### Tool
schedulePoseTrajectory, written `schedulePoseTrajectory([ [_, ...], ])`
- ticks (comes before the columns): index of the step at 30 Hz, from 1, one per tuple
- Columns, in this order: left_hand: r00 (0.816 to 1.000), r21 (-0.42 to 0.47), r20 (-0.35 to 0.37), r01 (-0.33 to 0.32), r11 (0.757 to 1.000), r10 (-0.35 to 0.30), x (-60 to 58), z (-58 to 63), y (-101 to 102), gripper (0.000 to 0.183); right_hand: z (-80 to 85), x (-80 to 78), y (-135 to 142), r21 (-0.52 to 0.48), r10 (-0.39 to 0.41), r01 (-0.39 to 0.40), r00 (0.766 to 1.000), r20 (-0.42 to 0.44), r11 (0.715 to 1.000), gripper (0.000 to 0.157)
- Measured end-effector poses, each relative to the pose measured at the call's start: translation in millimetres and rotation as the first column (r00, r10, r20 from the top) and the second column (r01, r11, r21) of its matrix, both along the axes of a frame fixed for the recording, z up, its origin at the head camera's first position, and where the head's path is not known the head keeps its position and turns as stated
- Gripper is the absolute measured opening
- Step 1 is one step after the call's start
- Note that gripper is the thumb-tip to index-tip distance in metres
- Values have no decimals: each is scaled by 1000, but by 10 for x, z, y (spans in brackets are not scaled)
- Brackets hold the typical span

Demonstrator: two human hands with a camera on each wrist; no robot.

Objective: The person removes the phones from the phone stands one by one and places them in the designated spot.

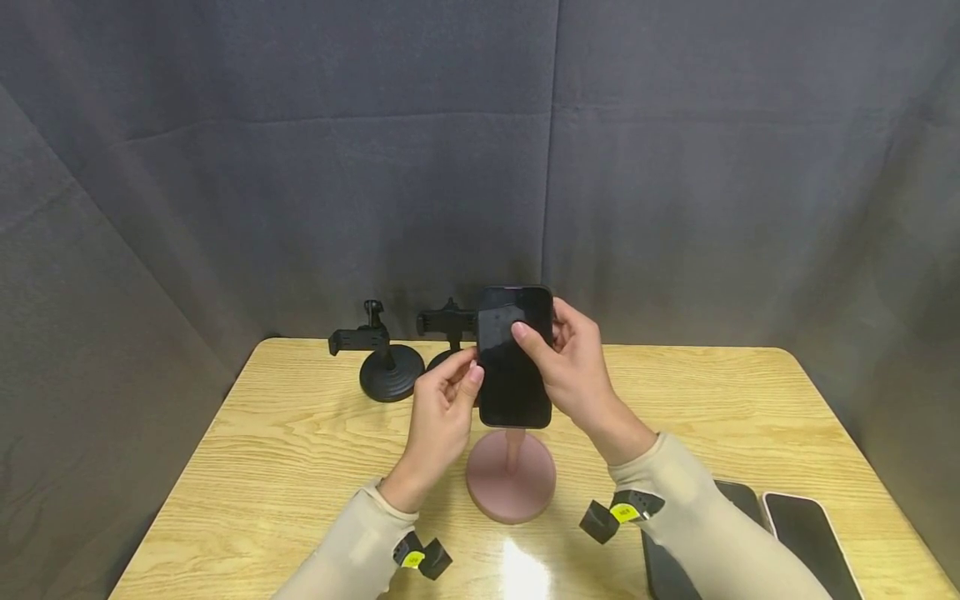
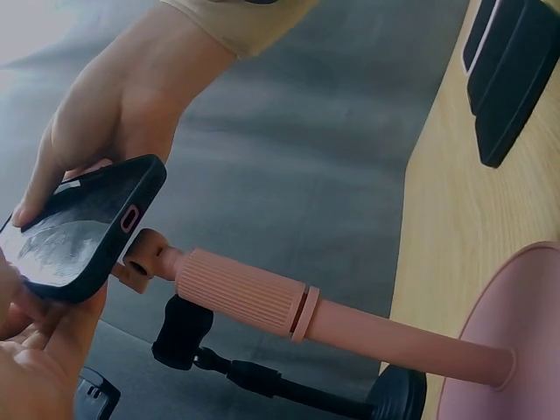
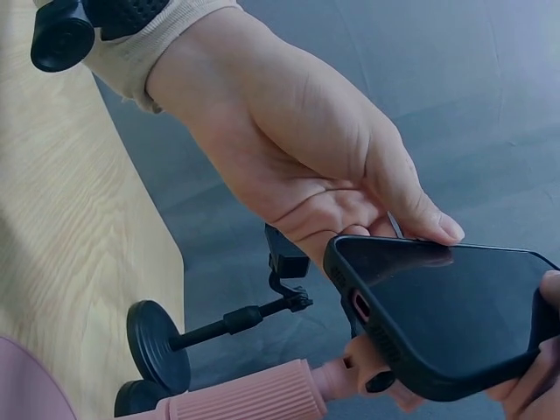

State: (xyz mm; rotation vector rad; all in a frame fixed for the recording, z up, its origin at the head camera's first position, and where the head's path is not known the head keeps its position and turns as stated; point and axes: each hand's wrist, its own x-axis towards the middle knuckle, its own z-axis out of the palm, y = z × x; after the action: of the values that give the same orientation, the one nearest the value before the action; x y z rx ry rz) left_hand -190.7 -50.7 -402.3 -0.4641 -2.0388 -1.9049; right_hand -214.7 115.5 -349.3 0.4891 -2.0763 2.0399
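Observation:
A black-cased smartphone [image 1: 513,383] stands screen toward me at the head of a pink phone stand [image 1: 491,483]. My right hand [image 1: 583,379] grips its right side, thumb across the screen and fingers behind. At the left edge, my left hand [image 1: 441,412] pinches the phone between thumb and fingers. The left wrist view shows the phone's bottom edge, with its charging port, close to the pink stand's joint [image 2: 147,249]. Below that joint runs a ribbed pink pole [image 2: 245,293]. The phone hides most of the stand's holder, so its contact with the phone cannot be told.
Two black phone stands stand behind on the left: one [image 1: 392,375] in full view, the other [image 1: 450,322] partly covered by my left hand and the phone. At the front right, a dark phone [image 1: 667,567] and a white-edged phone [image 1: 806,533] lie near my right sleeve. Grey curtains [image 1: 337,208] surround the table.

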Motion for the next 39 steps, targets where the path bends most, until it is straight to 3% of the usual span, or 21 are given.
schedulePoseTrajectory([
  [7,995,85,44,84,993,-88,-22,12,-16,30,-6,2,-18,-17,-11,11,1000,1,1000,29],
  [11,993,99,65,90,991,-96,-18,24,-19,30,-17,1,-22,-31,-11,11,1000,3,999,29],
  [17,999,-5,32,25,1000,-25,7,32,-11,30,-33,10,13,-70,-16,17,1000,13,997,27],
  [23,998,-139,-19,-68,988,66,39,65,-51,31,-28,-9,30,-90,4,-5,1000,-14,996,27],
  [39,999,-105,-12,-34,994,33,19,33,-103,33,37,-29,43,-59,49,-50,998,-28,997,28],
])
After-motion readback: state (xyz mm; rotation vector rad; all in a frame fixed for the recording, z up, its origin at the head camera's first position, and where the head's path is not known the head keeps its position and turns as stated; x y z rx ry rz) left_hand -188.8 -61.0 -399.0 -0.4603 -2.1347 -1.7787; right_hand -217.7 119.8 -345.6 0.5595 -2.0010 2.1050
